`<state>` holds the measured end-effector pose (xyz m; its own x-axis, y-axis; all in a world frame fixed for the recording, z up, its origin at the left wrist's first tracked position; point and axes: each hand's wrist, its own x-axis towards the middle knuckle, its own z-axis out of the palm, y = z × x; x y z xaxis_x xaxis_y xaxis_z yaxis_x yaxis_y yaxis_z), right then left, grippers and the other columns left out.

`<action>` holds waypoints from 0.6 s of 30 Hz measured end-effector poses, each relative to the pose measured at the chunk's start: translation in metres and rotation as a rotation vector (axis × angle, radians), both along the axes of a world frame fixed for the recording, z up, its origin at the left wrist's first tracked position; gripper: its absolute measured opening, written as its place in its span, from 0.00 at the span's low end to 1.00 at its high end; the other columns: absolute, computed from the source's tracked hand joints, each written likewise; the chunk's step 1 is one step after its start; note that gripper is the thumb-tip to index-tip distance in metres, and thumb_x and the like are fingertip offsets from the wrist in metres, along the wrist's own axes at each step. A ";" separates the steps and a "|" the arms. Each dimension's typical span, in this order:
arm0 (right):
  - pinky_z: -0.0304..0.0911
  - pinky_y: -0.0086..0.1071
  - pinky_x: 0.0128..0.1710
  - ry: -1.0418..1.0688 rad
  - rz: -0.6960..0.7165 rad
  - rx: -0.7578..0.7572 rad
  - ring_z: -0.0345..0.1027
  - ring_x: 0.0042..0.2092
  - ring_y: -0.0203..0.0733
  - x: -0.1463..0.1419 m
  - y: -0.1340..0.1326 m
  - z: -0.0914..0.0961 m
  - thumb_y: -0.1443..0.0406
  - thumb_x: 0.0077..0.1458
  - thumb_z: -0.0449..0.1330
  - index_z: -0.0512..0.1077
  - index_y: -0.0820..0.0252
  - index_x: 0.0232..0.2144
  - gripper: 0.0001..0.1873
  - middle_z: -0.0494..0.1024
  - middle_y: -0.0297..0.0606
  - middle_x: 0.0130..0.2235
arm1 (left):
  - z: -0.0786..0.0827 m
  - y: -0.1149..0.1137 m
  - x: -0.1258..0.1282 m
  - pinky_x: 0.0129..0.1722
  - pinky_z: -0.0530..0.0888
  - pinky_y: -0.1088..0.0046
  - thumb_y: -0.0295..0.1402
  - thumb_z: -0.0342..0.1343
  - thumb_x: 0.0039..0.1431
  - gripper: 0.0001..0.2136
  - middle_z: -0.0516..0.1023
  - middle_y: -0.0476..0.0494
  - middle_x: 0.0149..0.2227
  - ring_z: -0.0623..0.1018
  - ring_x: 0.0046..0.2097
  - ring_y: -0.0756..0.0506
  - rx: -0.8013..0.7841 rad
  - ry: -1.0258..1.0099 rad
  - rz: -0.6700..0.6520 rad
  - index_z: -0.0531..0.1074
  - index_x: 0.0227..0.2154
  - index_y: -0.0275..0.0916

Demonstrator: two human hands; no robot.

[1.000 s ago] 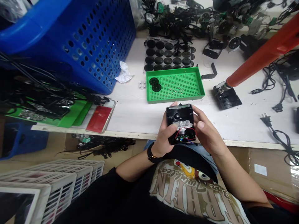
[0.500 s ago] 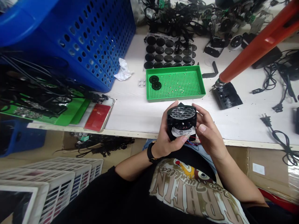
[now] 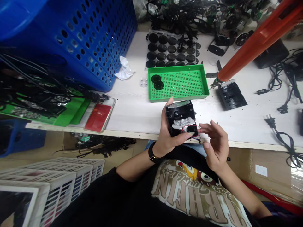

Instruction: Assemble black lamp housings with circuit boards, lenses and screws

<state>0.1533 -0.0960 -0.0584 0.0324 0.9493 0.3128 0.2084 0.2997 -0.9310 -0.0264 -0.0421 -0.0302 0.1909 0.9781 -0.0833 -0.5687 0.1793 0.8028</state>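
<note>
We hold one black box (image 3: 185, 111) at the edge of the table (image 3: 132, 108), before one green tray (image 3: 175, 99) with two black discs (image 3: 158, 85). Our left hand (image 3: 167, 139) clasps it, thumb across the front; our right hand (image 3: 217, 149), fingers parted, is just beside; we cannot tell whether it touches the wires (image 3: 199, 135).

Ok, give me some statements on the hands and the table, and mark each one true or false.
1. The left hand holds the black housing. True.
2. The right hand grips the orange tool. False: that hand is open beside the housing, its fingers close to the wires.
3. Two black discs lie in the green tray. True.
4. The crumpled white tissue lies in the tray. False: it lies on the table, next to the blue basket.
5. A two-pronged plug lies on the table. True.
</note>
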 end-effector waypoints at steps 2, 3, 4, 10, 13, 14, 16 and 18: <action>0.76 0.53 0.54 -0.081 -0.042 0.054 0.79 0.52 0.52 0.004 -0.011 -0.012 0.65 0.64 0.63 0.60 0.48 0.71 0.36 0.79 0.49 0.56 | 0.002 0.000 0.002 0.60 0.76 0.42 0.34 0.77 0.49 0.55 0.80 0.41 0.57 0.83 0.56 0.32 -0.019 -0.019 -0.014 0.48 0.74 0.60; 0.76 0.52 0.53 -0.117 -0.063 0.073 0.80 0.51 0.52 0.005 -0.015 -0.018 0.67 0.63 0.64 0.60 0.49 0.71 0.37 0.80 0.48 0.55 | 0.003 0.000 0.003 0.60 0.77 0.42 0.33 0.77 0.49 0.56 0.80 0.41 0.55 0.83 0.56 0.32 -0.031 -0.028 -0.020 0.46 0.74 0.61; 0.77 0.52 0.52 -0.146 -0.088 0.091 0.80 0.50 0.51 0.006 -0.019 -0.022 0.68 0.61 0.65 0.60 0.49 0.71 0.39 0.81 0.48 0.53 | 0.003 0.000 0.004 0.59 0.77 0.42 0.32 0.76 0.50 0.57 0.81 0.41 0.54 0.83 0.55 0.33 -0.048 -0.037 -0.024 0.45 0.75 0.61; 0.81 0.45 0.40 -0.222 -0.238 0.238 0.84 0.40 0.48 0.005 -0.025 -0.031 0.72 0.60 0.65 0.71 0.49 0.61 0.28 0.85 0.41 0.42 | 0.003 0.001 0.009 0.58 0.78 0.43 0.29 0.76 0.49 0.55 0.82 0.44 0.52 0.84 0.55 0.34 -0.088 -0.069 -0.006 0.47 0.73 0.60; 0.80 0.44 0.35 -0.276 -0.275 0.336 0.83 0.37 0.48 0.004 -0.022 -0.025 0.74 0.60 0.65 0.76 0.48 0.54 0.23 0.85 0.40 0.38 | 0.003 0.001 0.011 0.58 0.78 0.44 0.28 0.74 0.51 0.52 0.82 0.44 0.52 0.84 0.54 0.35 -0.086 -0.079 0.007 0.50 0.73 0.59; 0.80 0.43 0.34 -0.291 -0.273 0.356 0.82 0.37 0.49 0.004 -0.020 -0.022 0.73 0.59 0.66 0.77 0.49 0.53 0.22 0.85 0.40 0.38 | 0.003 0.001 0.012 0.59 0.78 0.45 0.28 0.74 0.51 0.52 0.82 0.43 0.51 0.85 0.53 0.35 -0.088 -0.083 0.012 0.50 0.72 0.58; 0.79 0.43 0.33 -0.317 -0.256 0.381 0.82 0.37 0.49 0.002 -0.018 -0.015 0.72 0.59 0.67 0.77 0.50 0.53 0.22 0.85 0.41 0.38 | 0.004 0.001 0.012 0.60 0.77 0.47 0.26 0.73 0.51 0.51 0.83 0.43 0.51 0.85 0.53 0.37 -0.090 -0.087 0.021 0.51 0.72 0.56; 0.77 0.41 0.31 -0.337 -0.269 0.396 0.81 0.35 0.47 -0.001 -0.014 -0.007 0.72 0.58 0.67 0.78 0.49 0.53 0.21 0.85 0.40 0.38 | 0.004 0.001 0.012 0.61 0.77 0.48 0.25 0.73 0.50 0.51 0.83 0.44 0.51 0.84 0.54 0.38 -0.090 -0.079 0.029 0.52 0.72 0.56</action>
